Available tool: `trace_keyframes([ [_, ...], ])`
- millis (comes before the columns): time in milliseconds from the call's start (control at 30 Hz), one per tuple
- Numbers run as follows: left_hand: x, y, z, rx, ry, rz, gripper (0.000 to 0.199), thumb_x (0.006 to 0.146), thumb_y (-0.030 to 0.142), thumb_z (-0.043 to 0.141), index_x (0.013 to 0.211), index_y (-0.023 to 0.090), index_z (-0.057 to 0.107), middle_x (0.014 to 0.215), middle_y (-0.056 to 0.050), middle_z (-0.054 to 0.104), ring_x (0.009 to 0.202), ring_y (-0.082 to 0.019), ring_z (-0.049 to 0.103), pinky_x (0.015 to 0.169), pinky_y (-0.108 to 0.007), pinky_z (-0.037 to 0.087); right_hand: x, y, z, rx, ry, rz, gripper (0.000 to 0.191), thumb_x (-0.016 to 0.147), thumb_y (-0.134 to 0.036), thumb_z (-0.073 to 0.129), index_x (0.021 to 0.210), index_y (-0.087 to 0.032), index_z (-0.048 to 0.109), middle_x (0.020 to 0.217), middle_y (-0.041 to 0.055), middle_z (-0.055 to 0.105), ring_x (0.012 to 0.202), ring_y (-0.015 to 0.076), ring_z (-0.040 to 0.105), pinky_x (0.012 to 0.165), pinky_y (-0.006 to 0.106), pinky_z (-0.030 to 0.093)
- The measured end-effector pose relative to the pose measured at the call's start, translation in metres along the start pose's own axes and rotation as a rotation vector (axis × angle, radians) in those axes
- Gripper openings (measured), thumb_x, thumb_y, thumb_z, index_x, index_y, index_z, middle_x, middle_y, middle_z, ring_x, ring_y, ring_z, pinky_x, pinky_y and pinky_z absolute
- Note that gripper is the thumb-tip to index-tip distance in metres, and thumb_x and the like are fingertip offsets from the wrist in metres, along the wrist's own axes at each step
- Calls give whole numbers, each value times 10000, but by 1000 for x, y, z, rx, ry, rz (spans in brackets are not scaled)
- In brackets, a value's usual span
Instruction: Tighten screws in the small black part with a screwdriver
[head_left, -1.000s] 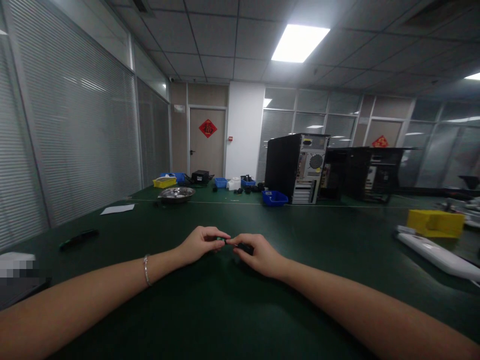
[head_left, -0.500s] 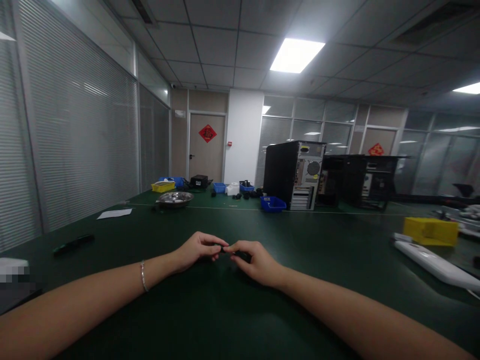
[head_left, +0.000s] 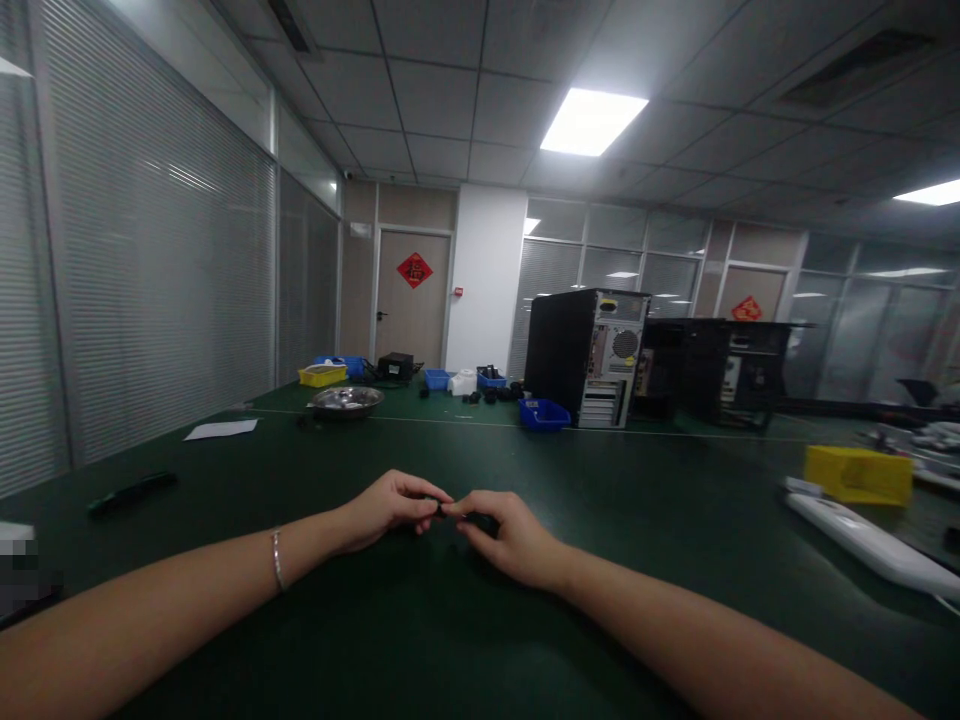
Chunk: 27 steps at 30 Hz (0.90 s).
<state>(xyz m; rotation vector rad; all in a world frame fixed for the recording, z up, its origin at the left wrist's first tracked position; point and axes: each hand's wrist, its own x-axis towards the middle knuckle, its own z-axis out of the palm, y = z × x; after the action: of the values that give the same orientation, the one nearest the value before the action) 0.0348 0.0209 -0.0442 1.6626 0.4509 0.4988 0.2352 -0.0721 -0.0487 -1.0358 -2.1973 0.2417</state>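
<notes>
My left hand (head_left: 390, 512) is closed in a pinch around a small dark piece (head_left: 440, 509), mostly hidden by the fingertips. Opposite it, my right hand (head_left: 514, 540) has its thumb and index finger bent towards each other, with the fingertips meeting the left ones at the piece. Whatever lies between the right fingers is too small and dark to make out. Both hands are just above the dark green tabletop (head_left: 420, 640). A bracelet (head_left: 277, 560) circles my left wrist.
A dark slim tool (head_left: 133, 494) and a paper sheet (head_left: 221, 430) lie left. Behind are a metal bowl (head_left: 346, 402), a blue bin (head_left: 544, 414) and a black computer tower (head_left: 577, 355). A white power strip (head_left: 870, 535) and a yellow box (head_left: 859, 474) are right.
The view has shifted slightly, so the scene sits a little lower and further left. Both hands stay together at the small dark piece, with little visible change in grip.
</notes>
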Motion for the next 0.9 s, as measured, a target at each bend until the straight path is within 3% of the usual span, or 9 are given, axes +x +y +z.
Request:
trace_keyframes([
  [300,1,-1,1,102,46,46,337,703,290,627,984,106,656,669,-23,584,632,-126,497,601,-254,366,1,-5,-3,-9,-14,18,293,821,-164,503,1096,-229,584,1008,35,644,925,156,591,819,274,448],
  [900,4,-7,-6,-95,-46,-23,315,680,224,658,970,102,667,723,-56,625,633,-118,505,614,-254,367,1,0,-1,-7,-21,-9,294,825,-173,510,1103,-236,579,1012,33,642,922,155,590,825,281,446],
])
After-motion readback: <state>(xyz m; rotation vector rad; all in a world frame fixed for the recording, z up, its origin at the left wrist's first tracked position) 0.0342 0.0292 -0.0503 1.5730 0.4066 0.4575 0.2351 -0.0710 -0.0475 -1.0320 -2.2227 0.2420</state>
